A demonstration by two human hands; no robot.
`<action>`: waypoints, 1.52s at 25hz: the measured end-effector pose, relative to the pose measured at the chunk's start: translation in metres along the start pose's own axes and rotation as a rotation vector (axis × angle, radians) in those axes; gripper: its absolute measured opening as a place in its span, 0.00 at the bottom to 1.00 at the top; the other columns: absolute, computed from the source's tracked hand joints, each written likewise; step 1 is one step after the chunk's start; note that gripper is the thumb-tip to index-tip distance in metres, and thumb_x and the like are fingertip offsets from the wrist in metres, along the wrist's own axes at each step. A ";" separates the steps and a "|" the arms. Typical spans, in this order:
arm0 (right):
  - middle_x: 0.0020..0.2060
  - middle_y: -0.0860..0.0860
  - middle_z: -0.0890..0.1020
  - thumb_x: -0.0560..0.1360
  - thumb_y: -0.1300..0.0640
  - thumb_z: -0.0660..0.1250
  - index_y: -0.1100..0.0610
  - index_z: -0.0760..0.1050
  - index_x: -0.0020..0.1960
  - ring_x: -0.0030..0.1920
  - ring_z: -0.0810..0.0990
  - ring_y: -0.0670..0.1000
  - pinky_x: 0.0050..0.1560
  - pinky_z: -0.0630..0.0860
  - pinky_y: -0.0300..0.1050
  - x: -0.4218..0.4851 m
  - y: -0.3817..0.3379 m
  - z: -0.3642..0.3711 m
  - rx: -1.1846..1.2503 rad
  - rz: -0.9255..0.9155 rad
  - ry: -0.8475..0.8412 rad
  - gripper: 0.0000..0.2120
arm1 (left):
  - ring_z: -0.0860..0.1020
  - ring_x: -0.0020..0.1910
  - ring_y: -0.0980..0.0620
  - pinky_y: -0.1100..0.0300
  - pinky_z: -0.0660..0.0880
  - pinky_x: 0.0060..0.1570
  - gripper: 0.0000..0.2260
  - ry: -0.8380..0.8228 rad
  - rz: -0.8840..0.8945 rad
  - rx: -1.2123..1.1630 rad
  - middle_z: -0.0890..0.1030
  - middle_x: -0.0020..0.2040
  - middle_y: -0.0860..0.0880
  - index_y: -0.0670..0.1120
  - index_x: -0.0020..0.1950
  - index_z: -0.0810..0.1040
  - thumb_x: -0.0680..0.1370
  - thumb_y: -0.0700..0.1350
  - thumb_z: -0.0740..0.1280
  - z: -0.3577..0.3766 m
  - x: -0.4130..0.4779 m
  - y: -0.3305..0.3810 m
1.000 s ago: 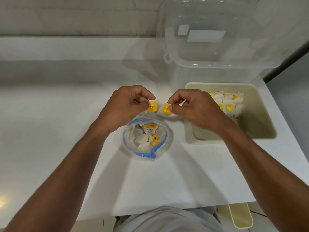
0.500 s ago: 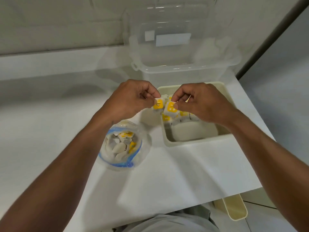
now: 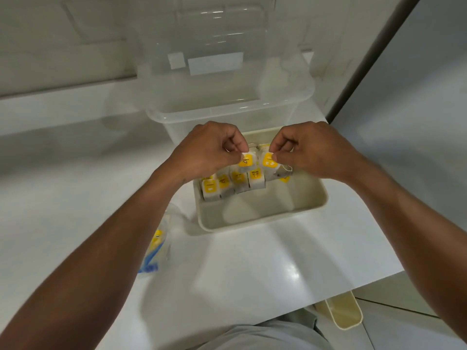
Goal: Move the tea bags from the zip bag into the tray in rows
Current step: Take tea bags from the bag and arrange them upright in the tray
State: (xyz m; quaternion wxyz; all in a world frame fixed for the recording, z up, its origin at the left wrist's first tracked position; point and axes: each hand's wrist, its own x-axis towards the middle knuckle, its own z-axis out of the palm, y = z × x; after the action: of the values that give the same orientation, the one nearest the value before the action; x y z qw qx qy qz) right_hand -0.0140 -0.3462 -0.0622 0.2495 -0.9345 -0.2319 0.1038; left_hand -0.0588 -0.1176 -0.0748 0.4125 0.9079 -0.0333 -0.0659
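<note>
Yellow-tagged bags: I hold two, left bag (image 3: 245, 161) and right bag (image 3: 268, 161), side by side above the far half of the tray (image 3: 260, 221).
Left hand (image 3: 207, 150): thumb and forefinger nip the left bag's top corner in a narrow pinch; my other fingers are curled.
Right hand (image 3: 316, 150): the same narrow pinch on the right bag's top corner.
Row (image 3: 227, 184): bags stand upright in the tray's far part, tags facing me, just below the two I hold.
Tray: cream, on the white counter (image 3: 252, 269).
Zip bag (image 3: 156, 248): left of the tray, mostly hidden behind my left forearm; a blue seal and a yellow tag show.
Box (image 3: 227, 102): clear plastic, just behind the tray.
</note>
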 end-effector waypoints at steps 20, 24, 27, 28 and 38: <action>0.42 0.49 0.67 0.74 0.59 0.64 0.52 0.79 0.47 0.52 0.68 0.55 0.40 0.60 0.47 0.029 0.050 0.030 -0.868 -0.128 -0.170 0.05 | 0.82 0.46 0.56 0.52 0.79 0.51 0.10 -0.222 -0.101 0.264 0.80 0.37 0.63 0.60 0.36 0.78 0.70 0.43 0.71 0.095 0.067 -0.003; 0.39 0.50 0.75 0.68 0.55 0.73 0.51 0.82 0.36 0.47 0.72 0.56 0.40 0.58 0.49 0.036 0.063 0.036 -0.959 -0.197 -0.032 0.03 | 0.82 0.47 0.54 0.52 0.80 0.51 0.11 -0.181 -0.106 0.256 0.82 0.40 0.61 0.60 0.37 0.78 0.70 0.43 0.70 0.099 0.073 -0.010; 0.35 0.50 0.75 0.61 0.56 0.77 0.52 0.80 0.30 0.42 0.71 0.55 0.38 0.57 0.48 0.039 0.066 0.038 -1.020 -0.214 0.001 0.06 | 0.82 0.47 0.55 0.53 0.80 0.51 0.10 -0.157 -0.104 0.246 0.83 0.43 0.59 0.58 0.40 0.79 0.70 0.41 0.71 0.099 0.077 -0.013; 0.34 0.50 0.75 0.61 0.56 0.77 0.52 0.79 0.29 0.42 0.71 0.55 0.38 0.57 0.48 0.040 0.064 0.038 -1.024 -0.219 0.011 0.07 | 0.82 0.46 0.55 0.53 0.80 0.50 0.10 -0.145 -0.100 0.248 0.84 0.43 0.58 0.58 0.39 0.79 0.70 0.41 0.71 0.099 0.078 -0.014; 0.46 0.51 0.73 0.75 0.60 0.64 0.55 0.80 0.48 0.56 0.68 0.57 0.48 0.61 0.52 0.042 0.048 0.036 -0.963 -0.224 -0.101 0.07 | 0.82 0.47 0.53 0.51 0.80 0.49 0.08 -0.159 -0.084 0.346 0.83 0.43 0.58 0.59 0.40 0.78 0.70 0.45 0.72 0.099 0.082 -0.020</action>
State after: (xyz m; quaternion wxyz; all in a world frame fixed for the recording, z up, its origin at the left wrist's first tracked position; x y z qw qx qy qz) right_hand 0.0299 -0.3470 -0.1210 -0.2125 -0.9067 -0.3645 0.0025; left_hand 0.0074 -0.1874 -0.1622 0.2431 0.9579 -0.0384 -0.1479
